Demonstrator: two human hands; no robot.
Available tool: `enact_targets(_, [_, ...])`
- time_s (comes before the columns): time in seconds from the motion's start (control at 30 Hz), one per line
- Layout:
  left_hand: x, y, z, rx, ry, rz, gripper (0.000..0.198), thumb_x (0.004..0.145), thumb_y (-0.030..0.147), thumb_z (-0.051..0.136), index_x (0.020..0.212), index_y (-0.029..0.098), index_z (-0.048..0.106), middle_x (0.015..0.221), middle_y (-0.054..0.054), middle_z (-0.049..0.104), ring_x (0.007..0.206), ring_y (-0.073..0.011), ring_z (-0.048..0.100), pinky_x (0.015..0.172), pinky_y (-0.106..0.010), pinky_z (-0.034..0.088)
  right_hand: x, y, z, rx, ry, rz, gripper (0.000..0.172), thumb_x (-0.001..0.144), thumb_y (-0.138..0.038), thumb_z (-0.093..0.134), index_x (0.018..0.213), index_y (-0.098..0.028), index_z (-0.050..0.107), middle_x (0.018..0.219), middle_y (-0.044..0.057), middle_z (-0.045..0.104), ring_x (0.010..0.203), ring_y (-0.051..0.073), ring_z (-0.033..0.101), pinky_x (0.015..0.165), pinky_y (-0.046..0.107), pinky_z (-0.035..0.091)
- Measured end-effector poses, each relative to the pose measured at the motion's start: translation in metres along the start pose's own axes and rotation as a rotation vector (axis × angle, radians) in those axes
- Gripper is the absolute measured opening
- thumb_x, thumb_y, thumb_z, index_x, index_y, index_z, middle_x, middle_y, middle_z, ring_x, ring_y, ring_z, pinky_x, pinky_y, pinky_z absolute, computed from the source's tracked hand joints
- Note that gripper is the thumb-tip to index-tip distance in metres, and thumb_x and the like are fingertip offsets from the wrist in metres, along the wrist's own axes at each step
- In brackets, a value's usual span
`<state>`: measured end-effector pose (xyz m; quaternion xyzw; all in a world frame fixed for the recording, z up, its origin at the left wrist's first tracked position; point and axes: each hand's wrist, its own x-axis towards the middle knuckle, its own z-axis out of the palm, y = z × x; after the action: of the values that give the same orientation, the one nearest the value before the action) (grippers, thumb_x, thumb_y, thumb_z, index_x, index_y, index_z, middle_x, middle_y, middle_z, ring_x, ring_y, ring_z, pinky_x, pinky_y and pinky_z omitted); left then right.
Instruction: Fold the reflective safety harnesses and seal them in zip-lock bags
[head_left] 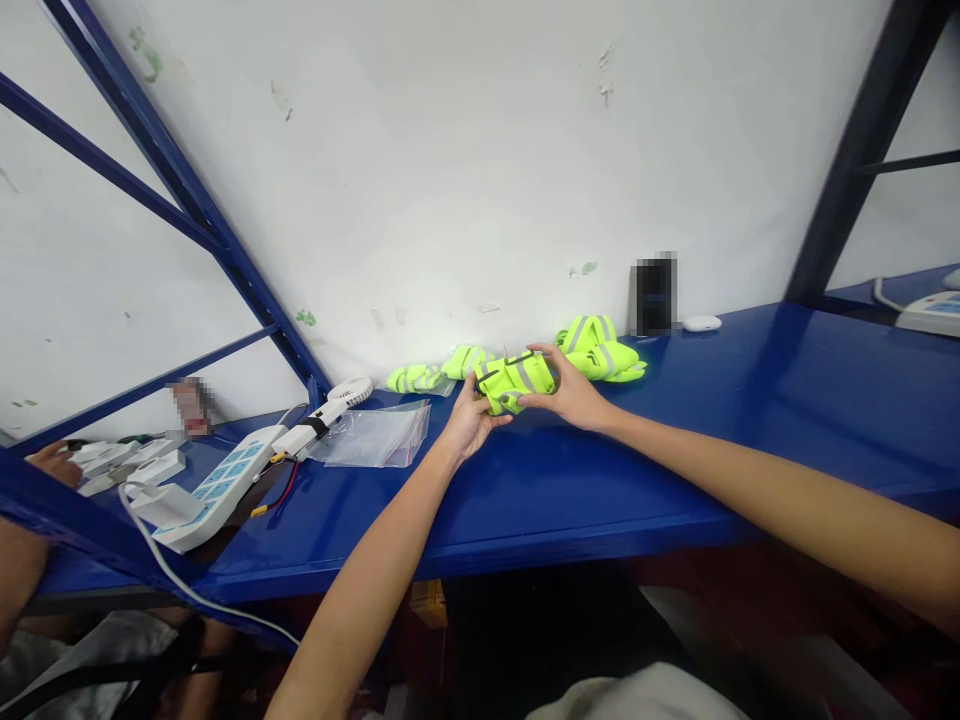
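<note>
Between my two hands is a rolled-up neon yellow reflective vest with grey bands and dark edging, held just above the blue table. My left hand grips its left end, with the thumb up and the fingers underneath. Around its right end, my right hand is closed, fingers over the top and thumb below. Behind it, more neon vests lie along the wall: a rolled one at the left, another roll beside it, and a loose heap to the right.
Clear zip bags lie left of my hands, near a small white fan. A white power strip and a cable with yellow connectors are farther left. A phone leans on the wall by a white case. Another person's hand shows far left.
</note>
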<state>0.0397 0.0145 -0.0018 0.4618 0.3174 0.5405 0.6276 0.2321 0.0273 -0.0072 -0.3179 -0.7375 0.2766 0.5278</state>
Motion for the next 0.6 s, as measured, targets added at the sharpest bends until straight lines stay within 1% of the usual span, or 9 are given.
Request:
enact_targets(0.1, [-0.001, 0.0, 0.001, 0.011, -0.034, 0.007, 0.068, 0.066, 0.004, 0.063, 0.126, 0.028, 0.042, 0.11, -0.005, 0.063, 0.08, -0.0157, 0.067, 0.071, -0.034, 0.058, -0.001, 0.0, 0.002, 0.081, 0.04, 0.04, 0.068, 0.066, -0.046, 0.079, 0.121, -0.024, 0.044, 0.112, 0.006, 0.057, 0.107, 0.026, 0.056, 0.092, 0.04, 0.047])
enact_targets(0.2, [-0.003, 0.001, 0.001, 0.009, -0.057, 0.001, 0.065, 0.066, 0.004, 0.06, 0.124, 0.028, 0.044, 0.114, -0.005, 0.062, 0.089, -0.0192, 0.067, 0.08, -0.045, 0.056, -0.001, 0.001, 0.004, 0.139, 0.064, 0.101, 0.058, 0.067, -0.044, 0.078, 0.11, -0.025, 0.044, 0.098, 0.002, 0.055, 0.093, 0.023, 0.056, 0.081, 0.036, 0.049])
enact_targets(0.27, [-0.003, 0.001, 0.001, 0.0, -0.069, 0.004, 0.061, 0.066, 0.007, 0.059, 0.121, 0.029, 0.045, 0.116, -0.004, 0.061, 0.093, -0.0212, 0.066, 0.083, -0.05, 0.055, 0.0, 0.0, 0.004, 0.143, 0.083, 0.121, 0.051, 0.068, -0.041, 0.076, 0.104, -0.026, 0.043, 0.095, 0.001, 0.052, 0.092, 0.022, 0.054, 0.077, 0.034, 0.047])
enact_targets(0.33, [-0.003, 0.0, -0.001, -0.004, -0.096, 0.02, 0.055, 0.069, 0.014, 0.06, 0.12, 0.028, 0.046, 0.117, -0.003, 0.061, 0.096, -0.0232, 0.065, 0.084, -0.054, 0.054, 0.0, -0.001, 0.004, 0.133, 0.092, 0.131, 0.047, 0.068, -0.039, 0.075, 0.099, -0.026, 0.043, 0.095, 0.0, 0.049, 0.094, 0.022, 0.051, 0.076, 0.032, 0.046])
enact_targets(0.4, [-0.002, -0.002, -0.003, 0.041, -0.116, 0.042, 0.052, 0.072, 0.025, 0.064, 0.12, 0.027, 0.046, 0.117, -0.004, 0.061, 0.1, -0.0245, 0.064, 0.087, -0.052, 0.052, 0.001, -0.004, 0.004, 0.103, 0.078, 0.145, 0.044, 0.067, -0.036, 0.074, 0.095, -0.026, 0.041, 0.095, -0.001, 0.046, 0.097, 0.022, 0.048, 0.076, 0.03, 0.044])
enact_targets(0.43, [-0.001, -0.004, -0.004, 0.099, -0.113, 0.067, 0.054, 0.071, 0.028, 0.068, 0.12, 0.025, 0.046, 0.116, -0.005, 0.062, 0.101, -0.0246, 0.063, 0.089, -0.05, 0.051, 0.001, -0.005, 0.004, 0.084, 0.061, 0.153, 0.042, 0.067, -0.034, 0.072, 0.094, -0.026, 0.04, 0.096, -0.001, 0.046, 0.099, 0.022, 0.047, 0.078, 0.03, 0.044])
enact_targets(0.53, [0.002, -0.011, -0.007, 0.355, -0.05, 0.205, 0.062, 0.067, 0.03, 0.079, 0.12, 0.021, 0.047, 0.114, -0.007, 0.063, 0.104, -0.023, 0.061, 0.095, -0.041, 0.047, 0.0, -0.007, 0.004, 0.052, -0.02, 0.2, 0.04, 0.069, -0.031, 0.069, 0.097, -0.026, 0.04, 0.1, -0.001, 0.047, 0.101, 0.022, 0.047, 0.084, 0.033, 0.043])
enact_targets(0.6, [0.003, -0.012, -0.009, 0.489, -0.004, 0.29, 0.06, 0.067, 0.031, 0.081, 0.117, 0.019, 0.05, 0.111, -0.007, 0.063, 0.102, -0.022, 0.06, 0.094, -0.036, 0.046, -0.001, -0.008, 0.004, 0.068, -0.11, 0.239, 0.041, 0.073, -0.032, 0.066, 0.104, -0.027, 0.041, 0.104, 0.001, 0.051, 0.103, 0.023, 0.049, 0.087, 0.035, 0.044])
